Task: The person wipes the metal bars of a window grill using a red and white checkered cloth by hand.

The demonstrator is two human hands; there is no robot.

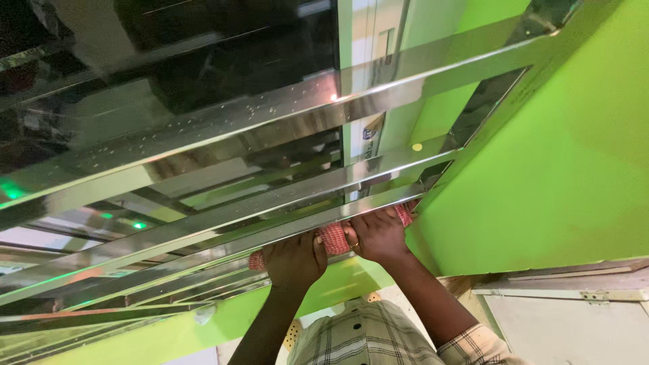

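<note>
Watching from afar: left hand (292, 259) and right hand (377, 233) both clamping red cloth (333, 237) flat against lowest steel rail (203, 230), fingers curling over it, pressing so cloth is hugging shiny bar beside green wall (554, 169).

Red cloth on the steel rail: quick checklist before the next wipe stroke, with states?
1. Left hand on the red checked cloth: ok, it presses the cloth's left end.
2. Right hand on the cloth: ok, fingers lie over its right part.
3. Cloth against the lowest steel rail: ok, it is pressed to the rail's underside.
4. Rail end near the green wall: ok, the cloth sits close to that end.
5. Droplets on the upper steel rail: not ok, specks show.
6. Cloth damp or dry: cannot tell.
</note>
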